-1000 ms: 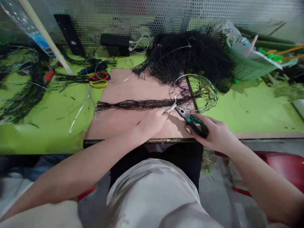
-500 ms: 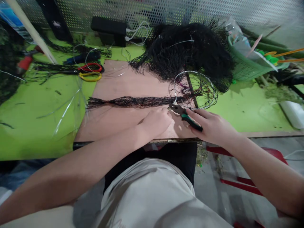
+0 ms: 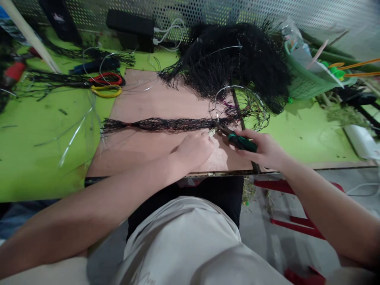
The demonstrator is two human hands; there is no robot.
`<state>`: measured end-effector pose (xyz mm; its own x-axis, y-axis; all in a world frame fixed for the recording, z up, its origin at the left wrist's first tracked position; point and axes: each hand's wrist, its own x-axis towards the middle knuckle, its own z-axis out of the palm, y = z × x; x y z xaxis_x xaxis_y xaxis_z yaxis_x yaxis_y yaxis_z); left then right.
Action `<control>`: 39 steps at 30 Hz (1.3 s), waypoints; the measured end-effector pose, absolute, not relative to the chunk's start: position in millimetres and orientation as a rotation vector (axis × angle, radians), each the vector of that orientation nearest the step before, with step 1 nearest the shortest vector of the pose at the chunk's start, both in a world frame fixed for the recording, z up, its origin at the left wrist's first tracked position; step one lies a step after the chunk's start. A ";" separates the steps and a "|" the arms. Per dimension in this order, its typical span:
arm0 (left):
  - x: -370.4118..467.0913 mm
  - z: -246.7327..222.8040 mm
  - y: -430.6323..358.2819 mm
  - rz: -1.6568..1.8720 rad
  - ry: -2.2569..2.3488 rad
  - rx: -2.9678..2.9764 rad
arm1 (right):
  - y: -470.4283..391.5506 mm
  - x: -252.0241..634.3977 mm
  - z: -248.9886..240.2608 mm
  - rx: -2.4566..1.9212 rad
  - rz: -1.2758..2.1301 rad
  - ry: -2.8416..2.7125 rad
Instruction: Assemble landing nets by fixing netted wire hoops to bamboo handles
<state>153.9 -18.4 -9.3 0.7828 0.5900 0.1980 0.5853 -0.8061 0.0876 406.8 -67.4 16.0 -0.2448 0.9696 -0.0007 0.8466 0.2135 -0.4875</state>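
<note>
My right hand [image 3: 267,147] is wrapped round a pair of pliers [image 3: 244,143] with black and green handles. Their jaws point left, up against the silvery wire [image 3: 217,117] at the bottom of a round hoop. My left hand [image 3: 196,147] is closed just left of the jaws, pinching a short shiny end that looks like part of that wire. Black netting [image 3: 175,124] lies gathered in a long bundle across the wooden board [image 3: 142,150], just beyond both hands. At its right end the mesh spreads through the wire hoop [image 3: 259,102].
A heap of black netting [image 3: 234,59] lies at the back. Red-and-yellow-handled scissors [image 3: 107,90] and loose clear strands [image 3: 75,138] are to the left. A black box [image 3: 130,25] with white cables stands behind. At right is a green basket [image 3: 305,75].
The pliers' jaws have shifted slightly up and right and now meet the wire; the handles lie flatter in my right hand. My left hand stays about where it was. The view has shifted slightly.
</note>
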 end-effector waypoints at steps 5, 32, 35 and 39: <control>152.7 -7.7 -19.6 0.314 0.967 2.951 | -76.0 401.7 22.0 -1.658 0.516 -2.260; 153.7 -10.3 -18.6 0.252 1.002 2.958 | -91.5 388.8 8.2 -1.528 0.192 -2.272; 153.3 -9.5 -18.9 0.239 0.989 2.965 | -93.2 386.8 9.5 -1.538 0.174 -2.261; 154.2 -10.7 -18.9 0.250 1.015 2.964 | -90.3 386.5 7.9 -1.532 0.240 -2.312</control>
